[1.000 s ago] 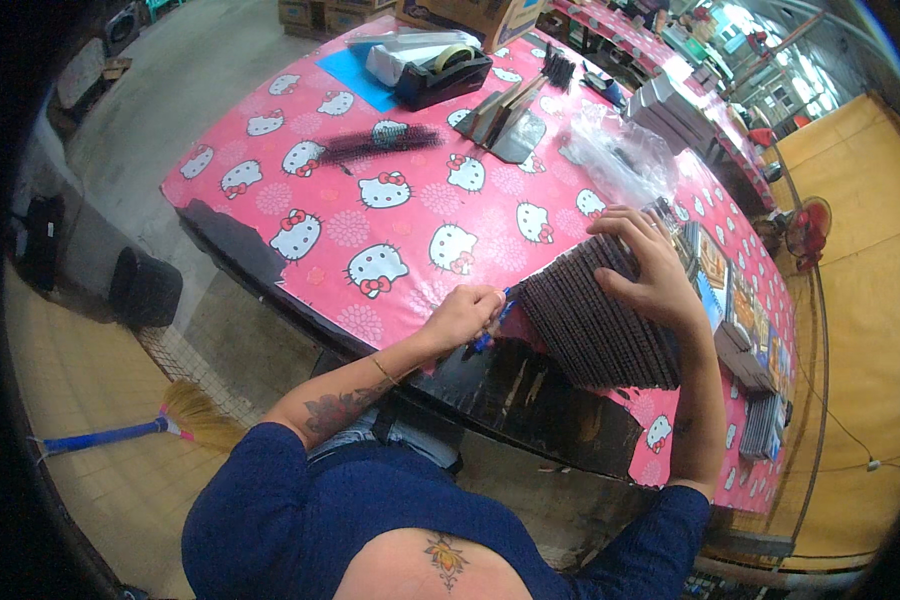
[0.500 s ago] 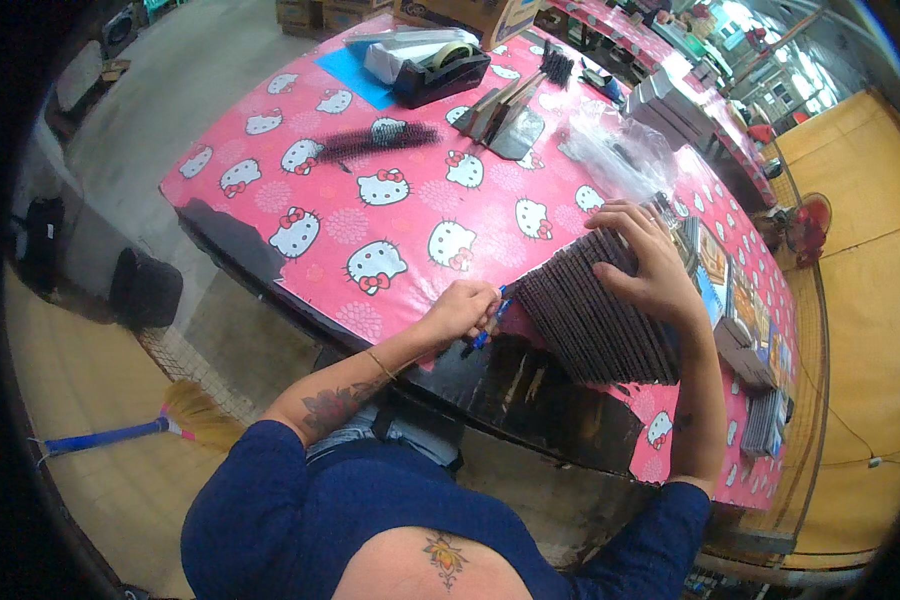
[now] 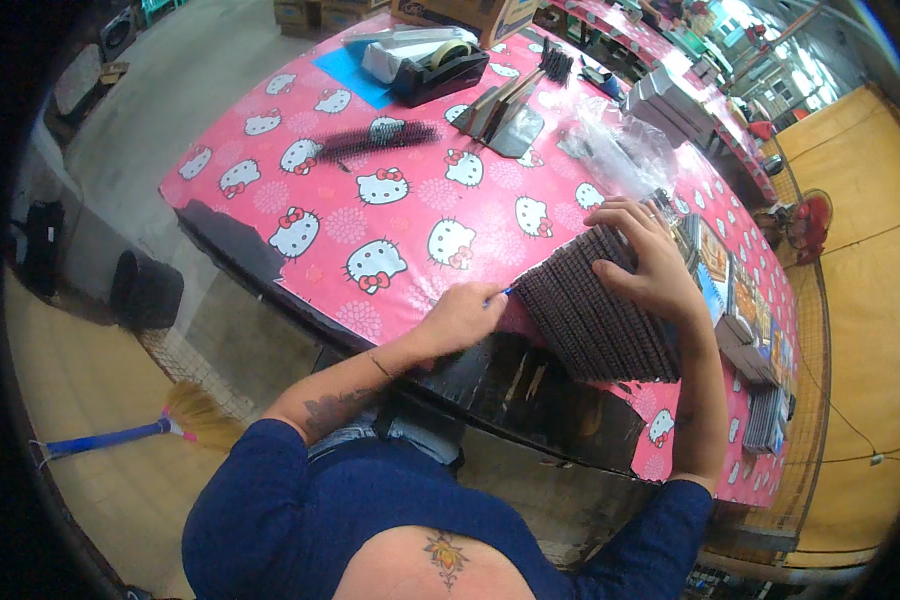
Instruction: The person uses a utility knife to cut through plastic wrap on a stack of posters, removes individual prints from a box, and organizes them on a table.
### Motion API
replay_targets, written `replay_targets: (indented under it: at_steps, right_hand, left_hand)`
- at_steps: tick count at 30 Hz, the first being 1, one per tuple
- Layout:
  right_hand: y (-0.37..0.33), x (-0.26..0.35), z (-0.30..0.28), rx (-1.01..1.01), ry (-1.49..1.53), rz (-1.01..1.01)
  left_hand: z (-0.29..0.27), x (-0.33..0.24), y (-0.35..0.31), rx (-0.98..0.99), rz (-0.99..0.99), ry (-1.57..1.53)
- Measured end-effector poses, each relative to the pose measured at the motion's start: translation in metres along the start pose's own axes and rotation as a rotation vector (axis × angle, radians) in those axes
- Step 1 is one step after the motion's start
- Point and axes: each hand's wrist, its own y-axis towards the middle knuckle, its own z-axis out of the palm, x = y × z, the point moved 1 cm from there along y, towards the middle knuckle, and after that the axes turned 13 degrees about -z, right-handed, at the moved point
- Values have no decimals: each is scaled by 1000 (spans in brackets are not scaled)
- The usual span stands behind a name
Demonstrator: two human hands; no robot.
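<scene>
A stack of spiral-bound notebooks (image 3: 598,318) stands at the front of the table, its dark coiled spines facing me. My right hand (image 3: 652,262) rests over the stack's upper right part, thumb and fingers spread apart. At the stack's left edge, my left hand (image 3: 467,316) is closed around a slim blue tool (image 3: 508,290). Only its blue tip shows past my fingers, close to the spine ends; the rest is hidden in my hand, so its exact kind is unclear.
On the pink patterned table (image 3: 345,225) lie loose black coils (image 3: 380,141), a tape dispenser (image 3: 440,72), metal bookends (image 3: 505,120) and clear plastic (image 3: 625,150). Stacked notebooks (image 3: 745,310) line the right side. A broom (image 3: 120,437) lies at lower left.
My left hand has turned and shifted slightly down; the blue part seen below it before is now hidden. My right hand stays on the stack.
</scene>
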Motion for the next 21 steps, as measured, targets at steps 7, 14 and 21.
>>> replay_targets:
  at_steps: [7, 14, 21]
  right_hand:
    - [0, 0, -1, -4, -3, -19]
    - [0, 1, -1, -2, -4, 3]
    - [0, 0, 0, -17, 19, 11]
  left_hand:
    - [-4, 11, 10, 376, -462, -418]
    - [-4, -4, 5, 97, -45, 93]
    - [-1, 21, 12, 490, -616, -632]
